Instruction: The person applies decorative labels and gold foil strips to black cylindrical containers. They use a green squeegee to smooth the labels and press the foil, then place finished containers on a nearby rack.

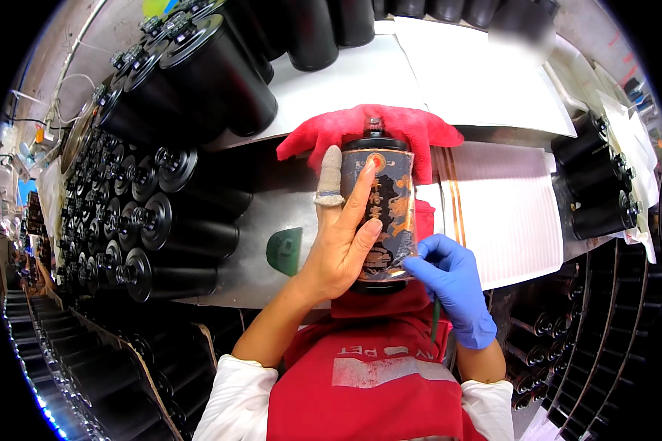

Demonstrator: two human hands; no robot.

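Note:
A black cylinder-shaped bottle (390,158) with a dark patterned label (393,220) lies on a red cloth (346,125) in front of me. My left hand (342,235), bare with a bandaged fingertip, presses flat on the left side of the label. My right hand (452,283), in a blue glove, pinches the lower right corner of the label against the bottle. Both hands touch the same bottle.
Many black cylinders (169,220) are stacked on their sides at the left, more stand at the top (228,66) and lie at the right (603,191). A white ridged sheet (504,213), white boards (456,73) and a green scraper (285,250) lie on the metal bench.

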